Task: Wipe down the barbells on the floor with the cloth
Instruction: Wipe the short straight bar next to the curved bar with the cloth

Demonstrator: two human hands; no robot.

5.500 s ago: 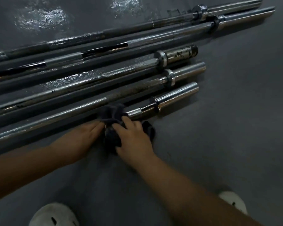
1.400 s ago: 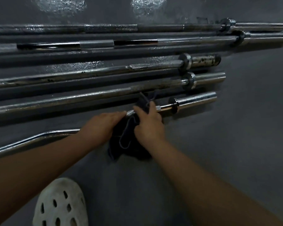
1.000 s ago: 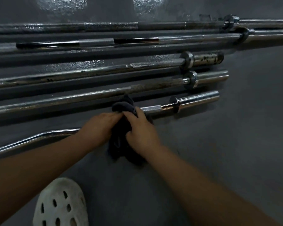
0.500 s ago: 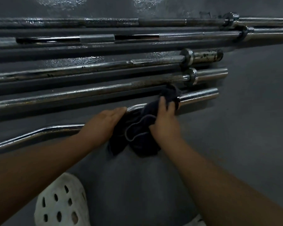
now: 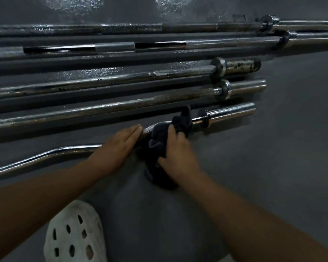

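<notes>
Dark floor (image 5: 273,167); cloth (image 5: 159,140) under right hand (image 5: 178,154) on nearest barbell (image 5: 231,113)

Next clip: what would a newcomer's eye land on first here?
The bare hands at centre: the right hand grips a dark bunched cloth on the nearest, curved chrome bar, while the left hand lies flat on that bar beside it. Behind them a row of straight steel barbells lies on the grey floor, one with a rust-spotted sleeve; a white perforated clog sits bottom left.
</notes>
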